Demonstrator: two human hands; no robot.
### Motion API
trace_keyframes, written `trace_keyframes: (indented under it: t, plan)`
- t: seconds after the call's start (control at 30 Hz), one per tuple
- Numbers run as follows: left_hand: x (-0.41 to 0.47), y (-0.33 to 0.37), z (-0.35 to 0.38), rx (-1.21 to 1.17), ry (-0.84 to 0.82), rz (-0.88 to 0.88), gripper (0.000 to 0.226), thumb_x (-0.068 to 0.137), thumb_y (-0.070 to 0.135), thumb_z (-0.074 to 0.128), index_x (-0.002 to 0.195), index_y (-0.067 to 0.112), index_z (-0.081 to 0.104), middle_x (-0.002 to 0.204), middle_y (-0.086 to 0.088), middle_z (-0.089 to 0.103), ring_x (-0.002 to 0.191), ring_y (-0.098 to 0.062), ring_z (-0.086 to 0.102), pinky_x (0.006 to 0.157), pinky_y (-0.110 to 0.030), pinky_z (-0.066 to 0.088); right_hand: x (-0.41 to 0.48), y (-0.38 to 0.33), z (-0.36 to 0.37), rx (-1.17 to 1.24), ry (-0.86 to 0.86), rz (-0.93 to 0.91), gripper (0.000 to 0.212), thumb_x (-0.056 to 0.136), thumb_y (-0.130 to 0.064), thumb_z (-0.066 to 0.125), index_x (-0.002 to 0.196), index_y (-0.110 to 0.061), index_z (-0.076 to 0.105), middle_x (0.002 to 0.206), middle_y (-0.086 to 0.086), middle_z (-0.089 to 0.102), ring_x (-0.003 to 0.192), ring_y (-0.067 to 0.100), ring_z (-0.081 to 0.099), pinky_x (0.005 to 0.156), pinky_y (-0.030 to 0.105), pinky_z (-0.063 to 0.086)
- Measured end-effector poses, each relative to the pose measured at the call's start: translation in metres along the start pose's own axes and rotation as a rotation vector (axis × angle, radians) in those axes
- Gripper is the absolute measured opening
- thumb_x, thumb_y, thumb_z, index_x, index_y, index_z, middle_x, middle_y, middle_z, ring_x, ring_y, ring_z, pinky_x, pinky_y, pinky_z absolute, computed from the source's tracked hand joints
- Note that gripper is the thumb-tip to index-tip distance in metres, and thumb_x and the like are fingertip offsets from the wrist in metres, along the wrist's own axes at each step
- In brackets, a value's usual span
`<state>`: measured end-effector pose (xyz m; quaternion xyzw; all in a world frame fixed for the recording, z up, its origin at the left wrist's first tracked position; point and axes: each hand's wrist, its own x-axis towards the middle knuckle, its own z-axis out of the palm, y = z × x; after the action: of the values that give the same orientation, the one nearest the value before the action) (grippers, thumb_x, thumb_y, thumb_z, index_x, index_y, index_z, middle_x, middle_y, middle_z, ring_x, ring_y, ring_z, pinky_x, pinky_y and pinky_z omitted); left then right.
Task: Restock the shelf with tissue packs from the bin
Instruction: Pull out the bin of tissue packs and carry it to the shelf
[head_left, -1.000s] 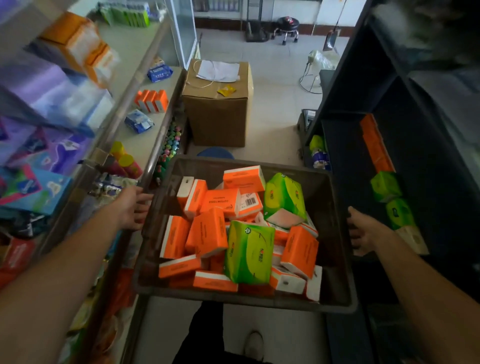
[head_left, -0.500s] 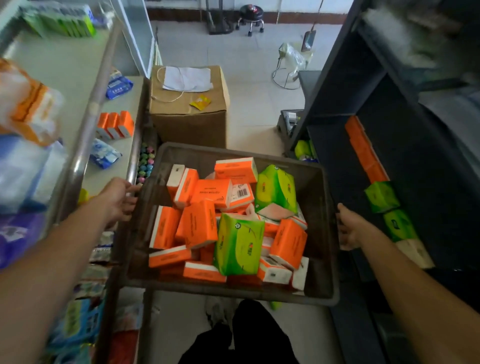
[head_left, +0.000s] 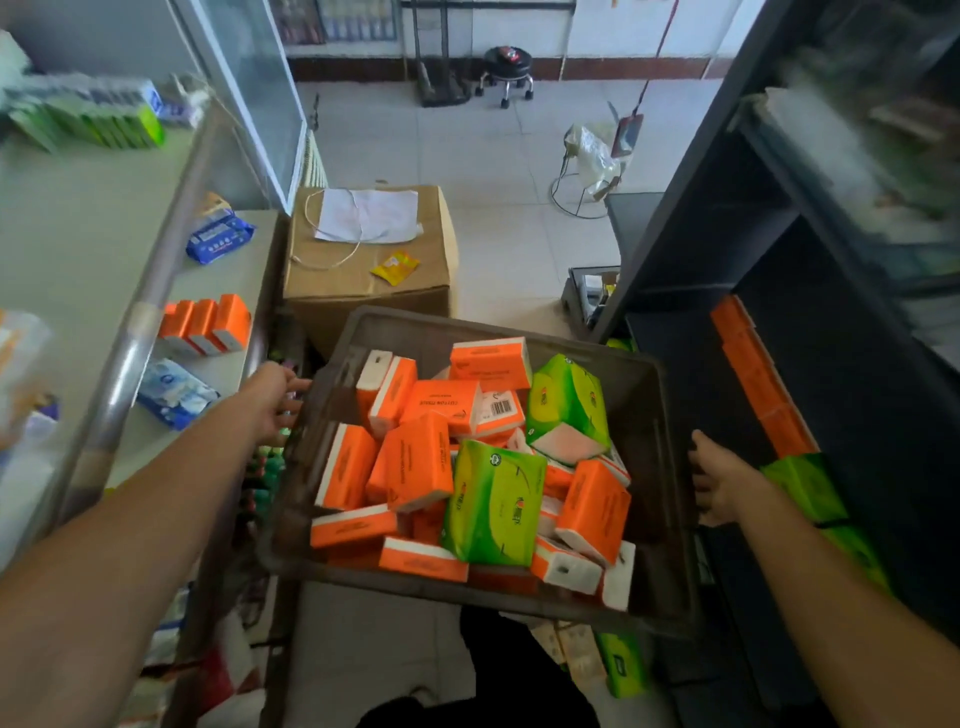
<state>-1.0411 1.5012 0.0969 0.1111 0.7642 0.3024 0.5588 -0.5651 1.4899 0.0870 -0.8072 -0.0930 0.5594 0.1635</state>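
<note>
Carrying the bin (head_left: 655, 415) of tissue packs (head_left: 488, 504) down the aisle between shelves.
Left hand (head_left: 275, 400) grips the bin's left rim and right hand (head_left: 719, 480) its right side, so each grip is closed on the bin, with the orange and green packs heaped loose inside. Best to keep it level and set it down beside the dark shelf (head_left: 831, 338) on the right, where matching shelved packs (head_left: 753, 374) stand in a row, before freeing a hand.
</note>
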Motion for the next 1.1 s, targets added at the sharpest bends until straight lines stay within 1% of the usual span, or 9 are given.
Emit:
trace_keyframes:
  t: [0.07, 0.13, 0.2, 0.3, 0.43, 0.53, 0.73, 0.93, 1.1]
  plan:
    - [0.009, 0.023, 0.020, -0.027, -0.025, 0.015, 0.037, 0.098, 0.028, 0.026, 0.083, 0.016, 0.058, 0.051, -0.003, 0.049, 0.056, -0.018, 0.033, 0.054, -0.026, 0.027, 0.004, -0.021, -0.003, 0.018, 0.012, 0.025, 0.055, 0.098, -0.056, 0.035, 0.132, -0.015, 0.051, 0.125, 0.014, 0.052, 0.112, 0.032, 0.052, 0.084, 0.043, 0.041]
    - [0.015, 0.050, 0.039, -0.040, -0.049, 0.036, 0.037, 0.097, 0.027, 0.025, 0.093, 0.016, 0.060, 0.073, -0.009, 0.055, 0.065, -0.021, 0.043, 0.064, -0.027, 0.033, 0.009, -0.049, -0.006, 0.045, 0.015, 0.005, 0.054, 0.099, -0.055, 0.035, 0.133, -0.015, 0.050, 0.129, 0.014, 0.052, 0.111, 0.031, 0.052, 0.079, 0.042, 0.043]
    - [0.021, 0.072, 0.052, -0.050, -0.035, 0.049, 0.038, 0.096, 0.026, 0.025, 0.093, 0.016, 0.062, 0.082, -0.009, 0.054, 0.071, -0.021, 0.046, 0.070, -0.027, 0.035, 0.016, -0.076, -0.012, 0.049, 0.051, -0.009, 0.054, 0.098, -0.055, 0.036, 0.134, -0.016, 0.050, 0.133, 0.011, 0.052, 0.118, 0.029, 0.052, 0.086, 0.043, 0.043]
    - [0.029, 0.107, 0.073, -0.012, -0.045, 0.069, 0.037, 0.094, 0.025, 0.025, 0.088, 0.017, 0.060, 0.074, -0.005, 0.050, 0.064, -0.019, 0.042, 0.065, -0.025, 0.033, 0.024, -0.111, -0.020, 0.077, 0.064, -0.028, 0.052, 0.097, -0.055, 0.038, 0.132, -0.018, 0.051, 0.130, 0.008, 0.054, 0.120, 0.028, 0.052, 0.096, 0.044, 0.042]
    - [0.046, 0.146, 0.100, 0.011, -0.055, 0.095, 0.040, 0.095, 0.029, 0.025, 0.082, 0.017, 0.061, 0.077, -0.005, 0.054, 0.064, -0.019, 0.044, 0.066, -0.027, 0.034, 0.040, -0.143, -0.033, 0.145, 0.074, -0.050, 0.051, 0.096, -0.057, 0.038, 0.134, -0.026, 0.049, 0.103, 0.003, 0.056, 0.102, 0.025, 0.053, 0.085, 0.040, 0.042]
    - [0.062, 0.175, 0.122, 0.004, -0.052, 0.117, 0.039, 0.095, 0.029, 0.026, 0.081, 0.018, 0.060, 0.074, -0.003, 0.055, 0.062, -0.018, 0.046, 0.064, -0.025, 0.038, 0.051, -0.162, -0.040, 0.162, 0.089, -0.069, 0.049, 0.094, -0.057, 0.044, 0.128, -0.023, 0.053, 0.090, 0.005, 0.054, 0.094, 0.025, 0.054, 0.087, 0.041, 0.044]
    - [0.102, 0.228, 0.166, 0.121, -0.105, 0.106, 0.034, 0.091, 0.030, 0.028, 0.077, 0.019, 0.057, 0.073, -0.003, 0.045, 0.062, -0.018, 0.039, 0.063, -0.027, 0.035, 0.076, -0.189, -0.048, 0.187, 0.114, -0.083, 0.041, 0.089, -0.061, 0.050, 0.105, -0.024, 0.054, 0.099, 0.007, 0.055, 0.095, 0.026, 0.048, 0.090, 0.043, 0.038]
    - [0.157, 0.288, 0.236, 0.293, -0.220, 0.137, 0.034, 0.095, 0.027, 0.027, 0.076, 0.016, 0.054, 0.073, -0.004, 0.047, 0.068, -0.021, 0.044, 0.068, -0.029, 0.034, 0.123, -0.212, -0.055, 0.258, 0.131, -0.048, 0.055, 0.074, -0.066, 0.060, 0.107, -0.022, 0.063, 0.114, 0.008, 0.060, 0.086, 0.027, 0.053, 0.065, 0.037, 0.040]
    - [0.201, 0.335, 0.294, 0.446, -0.291, 0.103, 0.034, 0.092, 0.022, 0.025, 0.069, 0.020, 0.049, 0.063, 0.000, 0.035, 0.058, -0.018, 0.033, 0.061, -0.026, 0.027, 0.137, -0.225, -0.047, 0.401, 0.189, 0.015, 0.058, 0.071, -0.070, 0.065, 0.102, -0.022, 0.057, 0.098, 0.005, 0.058, 0.086, 0.025, 0.055, 0.079, 0.038, 0.047]
